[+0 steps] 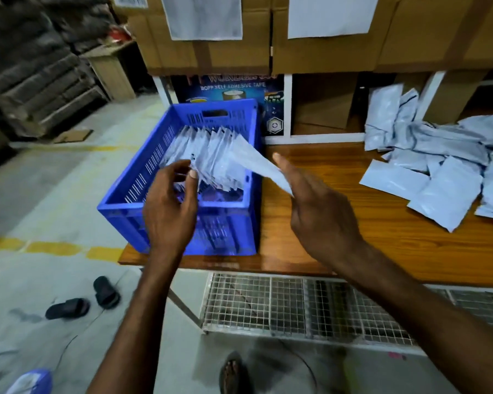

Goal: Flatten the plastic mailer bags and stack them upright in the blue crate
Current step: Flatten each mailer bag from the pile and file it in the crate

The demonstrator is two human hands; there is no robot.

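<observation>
- Boxes of cardboard (325,52) line the shelf above and play no part here.
- Wooden surface (382,237) carries the blue crate (117,207) at its left end. The crate stands close to that edge, so a hard shove while packing could push it over the side.
- Loose pile (439,166) of unflattened mailer bags lies well to the right; a careless reach could sweep some to the floor.
- Upright row (211,155) inside the crate leans toward the near wall; with room left in front, it may topple flat if nothing props it.
- Held bag (256,163) hangs slanted over the crate's right rim, not yet in; it looks limp and could fold or catch on the rim going in.
- Right grip (319,211) is clamped on that bag's lower end, forefinger stretched out; so slight a hold might let the slick plastic slip.
- Left grip (168,211) curls at the row's near end, touching the front bags; whether it pinches one I cannot tell.
</observation>
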